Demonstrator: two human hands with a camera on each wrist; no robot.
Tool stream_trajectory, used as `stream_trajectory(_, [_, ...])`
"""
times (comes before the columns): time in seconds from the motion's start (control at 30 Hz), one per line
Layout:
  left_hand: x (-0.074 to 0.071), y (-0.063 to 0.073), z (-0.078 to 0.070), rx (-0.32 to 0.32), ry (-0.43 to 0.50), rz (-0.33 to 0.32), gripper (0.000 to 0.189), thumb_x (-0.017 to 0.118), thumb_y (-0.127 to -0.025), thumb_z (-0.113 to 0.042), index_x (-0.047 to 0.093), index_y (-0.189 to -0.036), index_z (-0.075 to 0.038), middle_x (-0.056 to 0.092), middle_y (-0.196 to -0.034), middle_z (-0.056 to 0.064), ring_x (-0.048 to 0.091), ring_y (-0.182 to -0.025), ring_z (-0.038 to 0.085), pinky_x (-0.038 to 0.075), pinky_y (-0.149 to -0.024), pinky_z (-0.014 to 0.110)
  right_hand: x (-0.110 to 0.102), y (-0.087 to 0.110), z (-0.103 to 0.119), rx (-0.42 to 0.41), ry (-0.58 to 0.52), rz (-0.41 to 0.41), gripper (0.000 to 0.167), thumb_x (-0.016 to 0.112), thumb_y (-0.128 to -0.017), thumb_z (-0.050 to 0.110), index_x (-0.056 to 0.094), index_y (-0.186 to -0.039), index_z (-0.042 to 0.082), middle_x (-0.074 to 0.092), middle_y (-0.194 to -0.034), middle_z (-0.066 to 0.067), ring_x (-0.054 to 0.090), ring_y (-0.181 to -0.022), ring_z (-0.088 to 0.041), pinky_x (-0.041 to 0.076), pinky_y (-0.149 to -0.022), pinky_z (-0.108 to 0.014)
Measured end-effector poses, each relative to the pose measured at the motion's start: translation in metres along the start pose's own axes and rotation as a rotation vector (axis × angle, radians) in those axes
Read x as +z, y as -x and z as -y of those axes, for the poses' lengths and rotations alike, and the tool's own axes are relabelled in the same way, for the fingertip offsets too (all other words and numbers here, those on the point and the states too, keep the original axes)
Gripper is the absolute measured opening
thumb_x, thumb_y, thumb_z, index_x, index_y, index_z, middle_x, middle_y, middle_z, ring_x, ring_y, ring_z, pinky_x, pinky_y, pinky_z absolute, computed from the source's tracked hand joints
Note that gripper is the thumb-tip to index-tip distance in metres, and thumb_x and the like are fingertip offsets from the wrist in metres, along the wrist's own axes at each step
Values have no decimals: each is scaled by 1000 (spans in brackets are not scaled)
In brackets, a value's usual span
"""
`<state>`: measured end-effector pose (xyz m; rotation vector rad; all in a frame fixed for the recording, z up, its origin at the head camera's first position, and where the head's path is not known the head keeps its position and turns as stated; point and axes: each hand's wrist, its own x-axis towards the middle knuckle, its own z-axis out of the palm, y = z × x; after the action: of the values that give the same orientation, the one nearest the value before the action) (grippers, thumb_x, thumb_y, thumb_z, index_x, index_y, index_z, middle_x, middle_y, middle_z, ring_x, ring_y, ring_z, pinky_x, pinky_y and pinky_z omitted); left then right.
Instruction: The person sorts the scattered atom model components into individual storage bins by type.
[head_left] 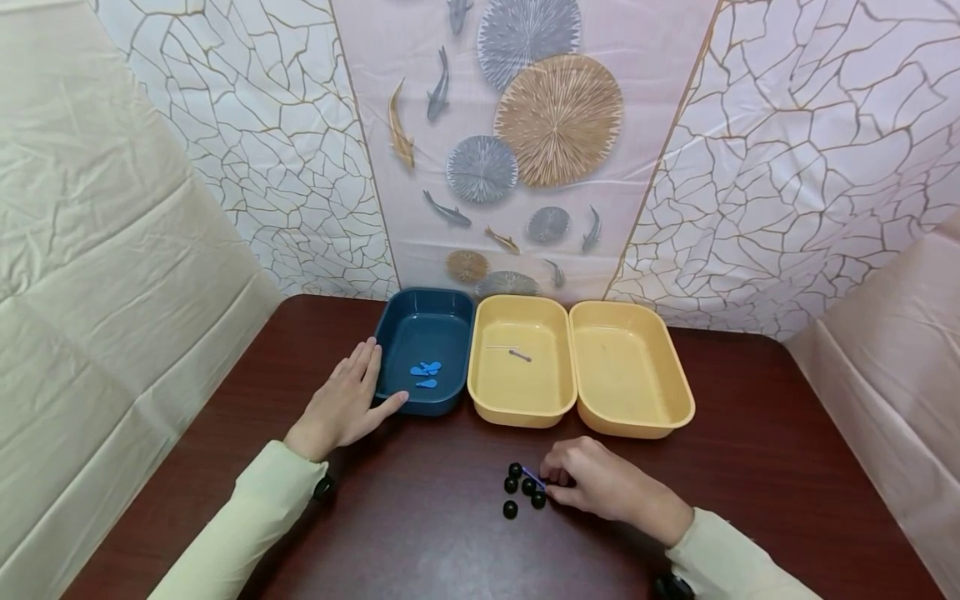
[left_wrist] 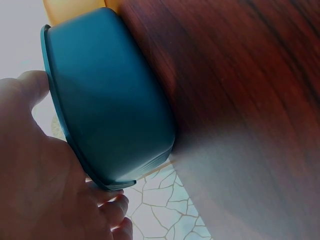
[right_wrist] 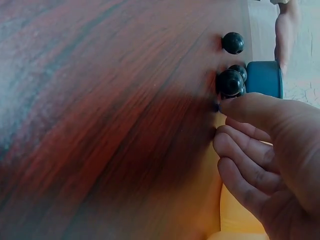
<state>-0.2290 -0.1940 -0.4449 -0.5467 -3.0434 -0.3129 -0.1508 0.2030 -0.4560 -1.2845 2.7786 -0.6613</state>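
Observation:
My left hand [head_left: 345, 404] lies with spread fingers along the near left rim of a dark blue tray [head_left: 423, 404], its thumb over the near edge. In the left wrist view the thumb and palm touch the rim of the tray. Several small flat blue pieces [head_left: 427, 383], rounded at one end, lie inside. My right hand [head_left: 600, 483], low over the table, pinches one end of a thin purple stick [head_left: 533, 477] between thumb and finger. Several shiny black balls [head_left: 510, 509] lie around the stick. In the right wrist view the thumb hides most of the stick.
To the right of the blue tray stand two yellow trays side by side. The middle yellow tray [head_left: 522, 415] holds a thin white stick [head_left: 502, 347] and a short purplish stick [head_left: 520, 356]. The right yellow tray [head_left: 630, 367] adjoins it. Patterned cloth [head_left: 525, 250] hangs behind the dark red-brown table [head_left: 420, 533].

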Motion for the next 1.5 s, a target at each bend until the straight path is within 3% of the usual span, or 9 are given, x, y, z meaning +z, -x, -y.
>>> stream_trajectory(0.33, [-1, -1, -2, 6, 3, -12, 95, 51, -103, -60, 24, -164, 8, 22, -174, 27, 25, -160, 48, 26, -129, 63, -1, -11, -5, 26, 53, 10, 11, 82, -87, 6, 74, -86, 14, 64, -77, 5, 58, -71, -2, 48, -63, -13])
stream_trajectory(0.67, [2, -1, 0, -5, 8, 0, 96, 51, -103, -61, 23, -164, 7, 20, -174, 26, 24, -161, 47, 25, -130, 62, 0, -22, -6, 45, 71, 37, 14, 79, -89, 8, 71, -81, 16, 57, -73, 9, 48, -66, 4, 43, -58, -12])
stream_trajectory(0.93, [2, 0, 0, 0, 4, -3, 96, 51, -103, -61, 23, -164, 7, 20, -174, 26, 24, -161, 47, 26, -130, 62, 3, -22, -9, 46, 135, 5, 15, 79, -87, 9, 70, -78, 16, 57, -71, 9, 47, -65, 5, 43, -58, -12])
stream_trajectory(1.27, [1, 0, 0, 2, 6, -9, 96, 51, -103, -61, 23, -165, 7, 20, -174, 26, 25, -161, 47, 26, -129, 63, 2, -26, -8, 88, 65, 28, 8, 81, -87, 12, 74, -87, 14, 59, -79, 8, 51, -70, 3, 47, -61, -15])
stream_trajectory(1.5, [1, 1, 0, 5, 7, 1, 97, 51, -104, -61, 21, -164, 8, 19, -175, 27, 22, -162, 46, 24, -131, 61, 4, -29, -8, 51, 88, 21, 18, 79, -85, 6, 68, -78, 18, 55, -74, 8, 47, -67, 4, 41, -57, -12])
